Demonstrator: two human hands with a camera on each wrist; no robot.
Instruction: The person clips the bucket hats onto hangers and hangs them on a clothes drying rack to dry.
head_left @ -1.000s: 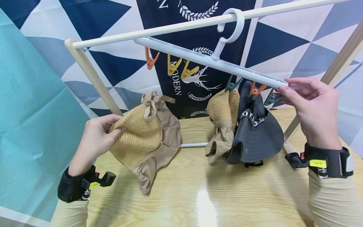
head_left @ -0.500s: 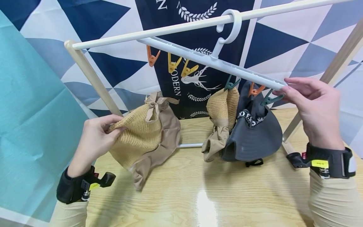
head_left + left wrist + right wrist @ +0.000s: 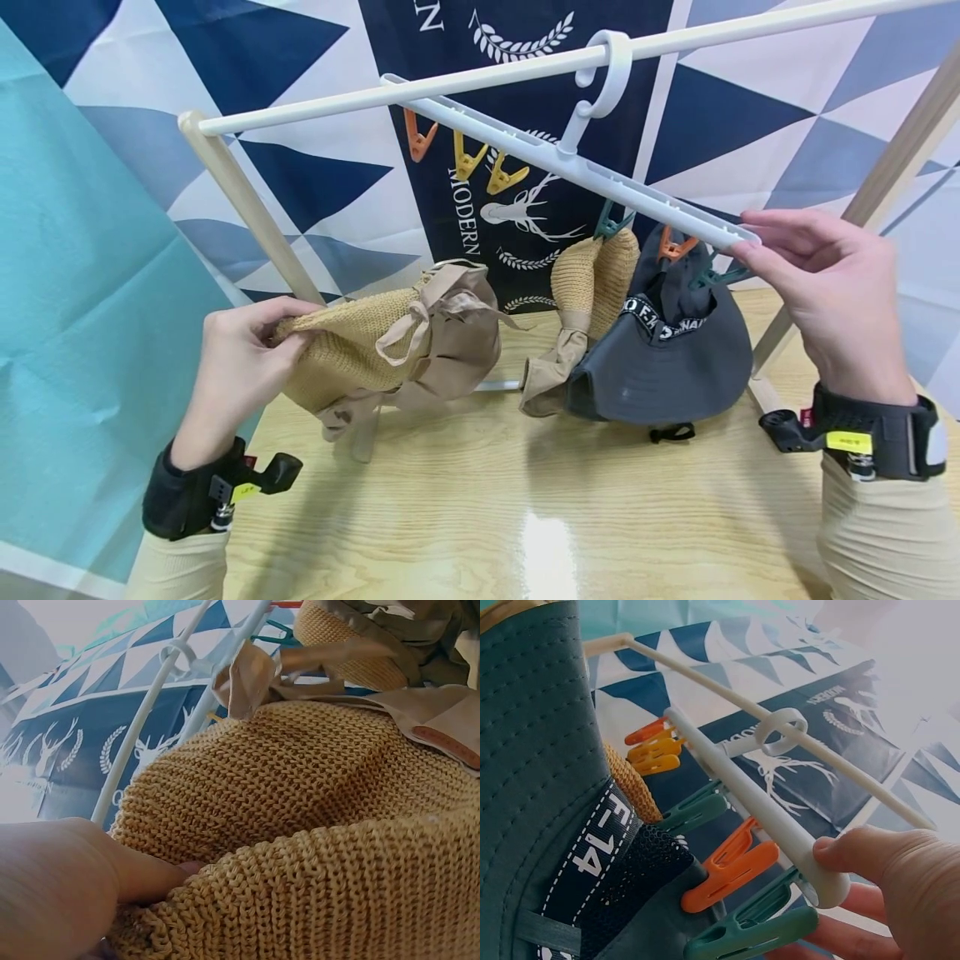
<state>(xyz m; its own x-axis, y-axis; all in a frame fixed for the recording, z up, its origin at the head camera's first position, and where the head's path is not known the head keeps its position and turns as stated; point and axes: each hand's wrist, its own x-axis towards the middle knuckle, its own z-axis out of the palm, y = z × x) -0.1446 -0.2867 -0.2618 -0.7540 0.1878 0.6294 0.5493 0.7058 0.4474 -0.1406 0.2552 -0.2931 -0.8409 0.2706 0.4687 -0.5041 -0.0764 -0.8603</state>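
My left hand (image 3: 251,367) pinches the knitted crown of a tan sun hat (image 3: 352,358), which has a beige cloth brim and a ribbon bow, held up at the left. With thumb and fingers my right hand (image 3: 828,292) grips the near right end of a white clip hanger (image 3: 600,171). The hanger hooks over the rack's rod and slants toward me. A second tan knitted hat (image 3: 592,279) hangs folded from a green clip. Beside it a dark grey bucket hat (image 3: 667,358) hangs from an orange clip (image 3: 731,866) near the right hand, with another green clip (image 3: 754,930) beside that.
A wooden rack's rod (image 3: 480,81) crosses above both hands. Its left post (image 3: 251,212) stands behind the left hand. An orange clip (image 3: 418,137) and two yellow clips (image 3: 467,157) hang without hats from the hanger's far half. Below lies a wood-grain table (image 3: 435,517).
The hanger's far end has swung right and back, its near end a little lower. The hat in my left hand has tipped, its brim swinging up to the right. Both hands keep their grip.
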